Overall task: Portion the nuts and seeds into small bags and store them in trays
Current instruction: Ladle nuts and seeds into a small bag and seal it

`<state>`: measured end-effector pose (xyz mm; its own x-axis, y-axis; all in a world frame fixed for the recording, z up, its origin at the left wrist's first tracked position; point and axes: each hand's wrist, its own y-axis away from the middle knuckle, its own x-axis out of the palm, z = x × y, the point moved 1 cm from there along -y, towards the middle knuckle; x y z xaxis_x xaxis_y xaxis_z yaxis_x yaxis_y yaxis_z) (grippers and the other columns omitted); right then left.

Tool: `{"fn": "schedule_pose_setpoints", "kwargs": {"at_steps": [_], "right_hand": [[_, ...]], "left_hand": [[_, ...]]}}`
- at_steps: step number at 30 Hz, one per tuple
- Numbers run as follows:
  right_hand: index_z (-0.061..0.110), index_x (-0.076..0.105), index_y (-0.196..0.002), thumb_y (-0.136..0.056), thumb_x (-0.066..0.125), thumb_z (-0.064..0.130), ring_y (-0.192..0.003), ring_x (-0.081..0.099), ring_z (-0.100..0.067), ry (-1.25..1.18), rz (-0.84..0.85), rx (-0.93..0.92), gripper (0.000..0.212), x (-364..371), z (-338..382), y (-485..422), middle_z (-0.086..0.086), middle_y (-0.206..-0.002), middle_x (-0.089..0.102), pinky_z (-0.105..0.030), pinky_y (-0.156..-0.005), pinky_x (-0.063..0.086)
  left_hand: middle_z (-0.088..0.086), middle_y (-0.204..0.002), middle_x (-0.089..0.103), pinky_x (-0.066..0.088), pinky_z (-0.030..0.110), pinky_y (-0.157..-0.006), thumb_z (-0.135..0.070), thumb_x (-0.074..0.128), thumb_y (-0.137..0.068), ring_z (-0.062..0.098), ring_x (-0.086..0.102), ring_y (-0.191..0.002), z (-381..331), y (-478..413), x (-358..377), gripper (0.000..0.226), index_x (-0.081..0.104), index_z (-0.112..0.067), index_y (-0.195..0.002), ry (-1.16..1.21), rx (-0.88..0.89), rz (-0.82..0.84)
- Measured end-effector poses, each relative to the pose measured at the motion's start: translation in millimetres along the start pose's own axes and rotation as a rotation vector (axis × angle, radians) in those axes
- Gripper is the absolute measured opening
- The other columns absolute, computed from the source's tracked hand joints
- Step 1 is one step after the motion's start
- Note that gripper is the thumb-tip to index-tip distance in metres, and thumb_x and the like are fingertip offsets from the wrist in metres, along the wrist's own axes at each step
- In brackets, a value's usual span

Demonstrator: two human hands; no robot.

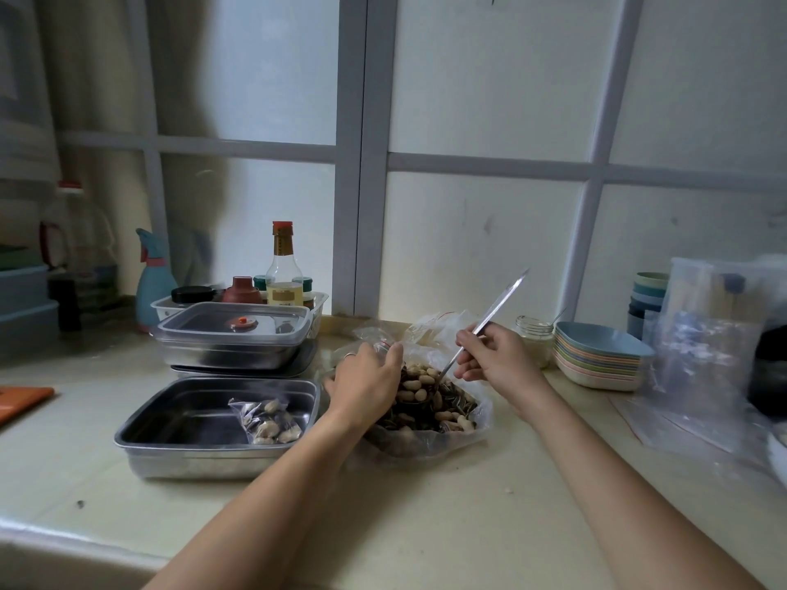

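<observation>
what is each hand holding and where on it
Right hand holds a long metal spoon mid-handle. Left hand grips a small clear plastic bag near its top.

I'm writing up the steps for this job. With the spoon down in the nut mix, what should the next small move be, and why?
Probably lift the spoon and tip its load into the small bag held by the left hand. The right hand has the spoon's bowl buried in the big bag of nuts and seeds, and the open tray holds only one filled bag.

sauce bottle (282,266) upright by window | spray bottle (152,283) left of it | stacked plates (598,359) right | glass jar (534,340) beside plates
</observation>
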<state>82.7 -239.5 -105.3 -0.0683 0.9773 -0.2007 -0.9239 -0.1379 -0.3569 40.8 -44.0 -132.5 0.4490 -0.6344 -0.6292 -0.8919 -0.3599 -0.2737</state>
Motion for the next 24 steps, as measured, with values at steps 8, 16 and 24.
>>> {"fn": "schedule_pose_setpoints", "kwargs": {"at_steps": [8, 16, 24], "right_hand": [[0.004, 0.068, -0.095, -0.106, 0.054, 0.023, -0.062, 0.068, -0.020, -0.011, -0.054, 0.102, 0.026, -7, -6, -3, -0.010, -0.073, 0.066, -0.026, -0.057, 0.054], [0.006, 0.065, -0.091, -0.105, 0.050, 0.022, -0.050, 0.055, -0.015, 0.021, -0.212, 0.099, 0.026, -22, 1, -7, -0.007, -0.068, 0.059, -0.022, -0.046, 0.043], [0.008, 0.065, -0.090, -0.106, 0.052, 0.025, -0.051, 0.053, -0.015, -0.091, -0.178, 0.125, 0.027, -20, 0, -8, -0.005, -0.066, 0.057, -0.022, -0.047, 0.042]], "left_hand": [[0.011, -0.140, 0.053, 0.028, 0.056, -0.114, -0.074, 0.044, -0.093, 0.032, 0.038, -0.137, 0, 4, -2, 0.066, 0.056, -0.020, -0.129, -0.240, 0.136, -0.001], [0.000, -0.130, 0.056, 0.027, 0.042, -0.104, -0.072, 0.058, -0.088, 0.023, 0.045, -0.127, -6, 12, -4, 0.064, 0.053, -0.021, -0.126, -0.344, 0.341, 0.107], [-0.003, -0.128, 0.060, 0.028, 0.042, -0.103, -0.070, 0.060, -0.088, 0.022, 0.049, -0.122, -8, 12, -1, 0.065, 0.053, -0.022, -0.131, -0.334, 0.396, 0.175]]}}
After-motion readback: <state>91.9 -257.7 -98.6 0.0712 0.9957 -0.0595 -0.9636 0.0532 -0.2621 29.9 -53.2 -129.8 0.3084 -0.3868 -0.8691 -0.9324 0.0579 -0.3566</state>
